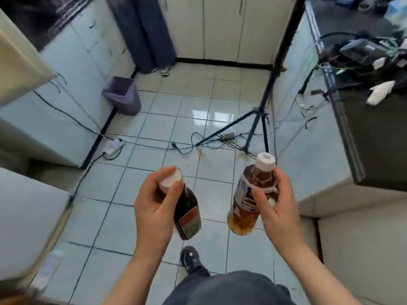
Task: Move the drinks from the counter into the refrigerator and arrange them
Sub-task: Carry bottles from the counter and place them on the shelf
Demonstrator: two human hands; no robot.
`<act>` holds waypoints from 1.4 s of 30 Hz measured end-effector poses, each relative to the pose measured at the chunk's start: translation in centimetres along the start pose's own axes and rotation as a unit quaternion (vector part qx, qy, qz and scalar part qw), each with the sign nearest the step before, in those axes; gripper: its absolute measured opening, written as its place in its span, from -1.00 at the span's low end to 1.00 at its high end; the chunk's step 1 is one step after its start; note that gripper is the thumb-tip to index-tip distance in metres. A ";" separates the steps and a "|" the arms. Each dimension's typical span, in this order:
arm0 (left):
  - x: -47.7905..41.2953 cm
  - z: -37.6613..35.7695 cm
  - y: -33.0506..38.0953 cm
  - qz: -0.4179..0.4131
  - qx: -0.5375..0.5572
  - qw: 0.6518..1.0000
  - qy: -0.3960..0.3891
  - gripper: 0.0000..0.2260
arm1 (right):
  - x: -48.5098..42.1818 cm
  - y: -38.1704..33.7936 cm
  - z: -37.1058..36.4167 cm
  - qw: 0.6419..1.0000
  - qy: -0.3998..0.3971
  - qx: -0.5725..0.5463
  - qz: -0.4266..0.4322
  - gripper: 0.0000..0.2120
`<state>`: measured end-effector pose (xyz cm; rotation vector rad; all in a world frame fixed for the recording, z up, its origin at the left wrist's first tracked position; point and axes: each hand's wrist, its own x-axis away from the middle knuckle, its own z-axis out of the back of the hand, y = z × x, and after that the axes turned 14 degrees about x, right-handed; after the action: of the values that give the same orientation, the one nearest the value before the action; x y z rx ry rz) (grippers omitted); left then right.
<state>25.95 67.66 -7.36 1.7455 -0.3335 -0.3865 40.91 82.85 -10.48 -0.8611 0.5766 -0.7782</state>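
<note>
My left hand (152, 208) grips a dark brown bottle (188, 214) with a white cap and a red-and-white label, held near its neck over the tiled floor. My right hand (278, 208) grips an amber tea bottle (250, 201) with a white cap and a white-and-blue label, fingers wrapped around its upper body. The two bottles hang side by side, a little apart, both tilted slightly. A white appliance surface (26, 216) sits at the lower left, blurred; I cannot tell if it is the refrigerator.
A black counter (374, 128) on the right carries cables and devices. A tripod (257, 119) stands on the floor with cables and a power strip (113, 145) around it. A purple bin (123, 97) sits by the left cabinets. Another person's legs (143, 34) stand at the back. My shoe (190, 258) is below.
</note>
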 end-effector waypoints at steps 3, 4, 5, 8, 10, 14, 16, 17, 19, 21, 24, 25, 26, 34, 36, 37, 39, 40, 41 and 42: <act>-2.4 6.9 1.4 -0.030 -0.007 0.997 0.071 -0.84 | -1.4 -4.3 -6.5 0.997 -0.054 0.006 0.061 -0.57; -3.0 9.1 1.8 -0.037 -0.008 0.995 0.097 -0.83 | -1.9 -5.6 -8.5 0.994 -0.075 0.009 0.084 -0.58; -3.5 11.2 2.2 -0.042 -0.006 0.992 0.123 -0.83 | -2.3 -6.9 -10.4 0.990 -0.099 0.010 0.104 -0.58; -4.4 16.9 3.1 -0.056 -0.002 0.977 0.205 -0.83 | -3.8 -10.9 -16.2 0.973 -0.170 0.010 0.153 -0.58; -4.5 20.2 3.2 -0.061 -0.002 0.962 0.265 -0.85 | -4.6 -12.9 -20.2 0.960 -0.214 0.004 0.179 -0.60; -4.8 26.0 3.1 -0.069 -0.033 0.925 0.373 -0.78 | -6.0 -16.1 -28.2 0.927 -0.302 -0.008 0.222 -0.61; -5.5 28.8 3.1 -0.070 -0.044 0.900 0.428 -0.77 | -6.8 -17.6 -32.3 0.911 -0.335 -0.014 0.241 -0.61; -6.0 30.2 3.2 -0.073 -0.060 0.886 0.454 -0.79 | -7.4 -18.5 -34.4 0.902 -0.350 -0.017 0.252 -0.61; -7.4 32.9 3.6 -0.078 -0.095 0.858 0.499 -0.81 | -8.6 -20.8 -38.6 0.879 -0.389 -0.020 0.276 -0.59; -9.2 35.2 4.5 -0.088 -0.122 0.834 0.531 -0.79 | -10.0 -23.7 -42.3 0.851 -0.415 -0.013 0.321 -0.54; -12.0 38.1 5.8 -0.099 -0.153 0.811 0.555 -0.80 | -11.9 -28.1 -47.4 0.816 -0.440 -0.013 0.374 -0.51; -13.0 39.0 6.2 -0.108 -0.162 0.799 0.569 -0.81 | -12.4 -29.3 -49.0 0.810 -0.444 -0.023 0.382 -0.51; -13.9 39.9 6.5 -0.120 -0.168 0.786 0.583 -0.81 | -13.0 -30.4 -50.7 0.805 -0.449 -0.033 0.387 -0.51; -18.8 46.8 8.6 -0.149 -0.086 0.753 0.635 -0.80 | -12.6 -38.1 -61.8 0.759 -0.507 -0.070 0.403 -0.53; -19.2 49.5 8.6 -0.142 -0.075 0.755 0.636 -0.80 | -11.5 -39.7 -64.1 0.755 -0.510 -0.074 0.405 -0.54; -19.3 50.9 8.6 -0.137 -0.070 0.758 0.634 -0.80 | -10.9 -40.5 -65.3 0.754 -0.510 -0.074 0.407 -0.55; -19.9 54.1 8.8 -0.126 -0.069 0.771 0.620 -0.80 | -9.8 -42.5 -67.7 0.749 -0.508 -0.073 0.420 -0.55; -20.2 55.9 9.0 -0.122 -0.068 0.780 0.610 -0.80 | -9.2 -43.6 -69.0 0.747 -0.507 -0.071 0.425 -0.55; -20.6 57.7 9.4 -0.121 -0.065 0.788 0.601 -0.81 | -8.6 -44.8 -70.2 0.747 -0.505 -0.070 0.427 -0.54; -21.1 59.7 9.9 -0.126 -0.064 0.795 0.591 -0.81 | -8.0 -46.0 -71.4 0.750 -0.500 -0.073 0.427 -0.54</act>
<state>-18.99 21.96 -7.30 1.5750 0.8195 0.5276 -31.83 38.34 -9.16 -0.8935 0.0015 0.6068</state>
